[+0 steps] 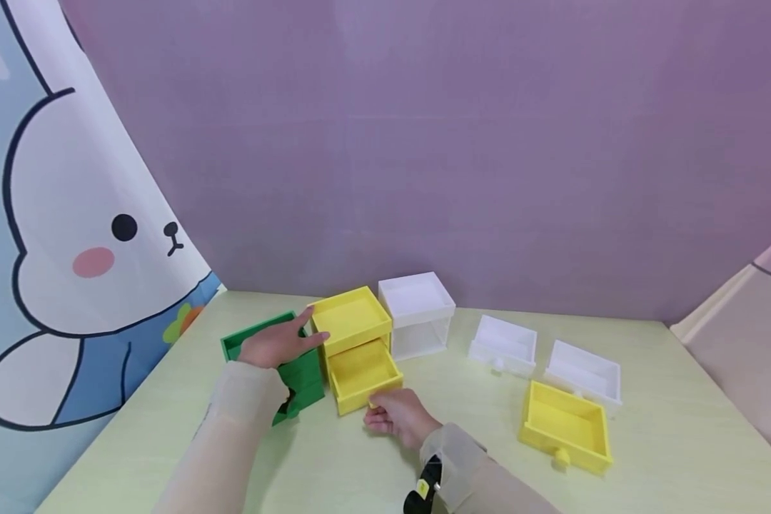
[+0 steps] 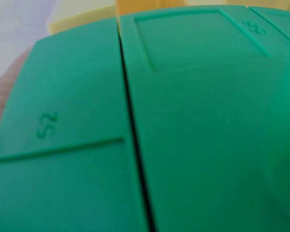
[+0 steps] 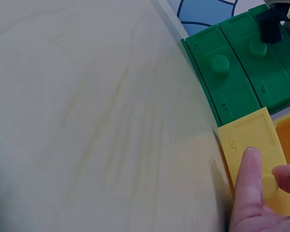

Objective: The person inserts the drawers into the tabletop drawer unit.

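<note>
A small yellow cabinet [image 1: 351, 319] stands near the back of the table, with a yellow drawer [image 1: 365, 370] pulled partly out of its lower slot. My right hand [image 1: 400, 417] pinches the drawer's round knob [image 3: 269, 185] between thumb and forefinger. Against the cabinet's upper left side rests my left hand [image 1: 276, 344], its forefinger and thumb stretched out. Below that hand is a green cabinet [image 1: 308, 375], partly hidden by the hand and wrist. Its drawer fronts [image 3: 244, 72] with round knobs show in the right wrist view; green panels [image 2: 208, 121] fill most of the left wrist view.
A white cabinet [image 1: 417, 314] with an open lower slot stands just right of the yellow one. Farther right lie two white drawers [image 1: 504, 343] [image 1: 583, 371] and a loose yellow drawer [image 1: 565, 426]. A purple backdrop [image 1: 424, 157] rises behind the table.
</note>
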Tool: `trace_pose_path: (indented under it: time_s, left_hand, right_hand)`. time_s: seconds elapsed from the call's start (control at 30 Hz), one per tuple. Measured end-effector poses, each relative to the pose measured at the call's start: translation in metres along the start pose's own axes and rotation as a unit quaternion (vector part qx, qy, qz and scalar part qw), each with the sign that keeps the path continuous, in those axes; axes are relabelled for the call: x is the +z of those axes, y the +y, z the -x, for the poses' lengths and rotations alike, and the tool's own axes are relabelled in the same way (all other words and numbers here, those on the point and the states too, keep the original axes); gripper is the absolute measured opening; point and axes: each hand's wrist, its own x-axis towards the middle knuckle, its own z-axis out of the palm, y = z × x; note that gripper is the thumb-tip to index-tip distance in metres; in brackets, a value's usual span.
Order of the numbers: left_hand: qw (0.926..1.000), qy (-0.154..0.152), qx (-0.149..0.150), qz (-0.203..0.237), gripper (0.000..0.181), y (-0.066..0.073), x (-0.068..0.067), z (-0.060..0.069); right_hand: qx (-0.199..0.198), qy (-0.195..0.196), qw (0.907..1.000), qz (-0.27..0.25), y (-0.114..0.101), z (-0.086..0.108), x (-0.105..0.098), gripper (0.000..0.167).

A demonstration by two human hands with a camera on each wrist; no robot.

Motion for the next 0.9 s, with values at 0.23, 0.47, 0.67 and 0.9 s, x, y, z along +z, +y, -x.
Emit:
trace_pose_path:
  time_s: [0.23,0.47,0.67,0.9]
  left_hand:
    - [1.0000,0.003,0.000,0.003,0.081,0.001,0.002,-0.002]
    - [1.0000,0.004,-0.005,0.008,0.081,0.001,0.003,-0.004]
    - [0.9999,0.002,-0.012,0.006,0.081,0.005,0.005,-0.006]
    - [0.9998,0.005,-0.021,0.003,0.081,0.010,0.006,-0.009]
  right_hand:
    - [-0.016,0.034,0.9992,-0.012,0.002,0.002,-0.004,0.018]
    - [-0.035,0.060,0.9974,-0.021,0.002,0.000,-0.006,0.021]
    - [-0.041,0.074,0.9962,-0.023,0.004,-0.008,-0.007,0.020]
    - [-0.052,0.073,0.9956,-0.026,0.005,-0.015,-0.013,0.020]
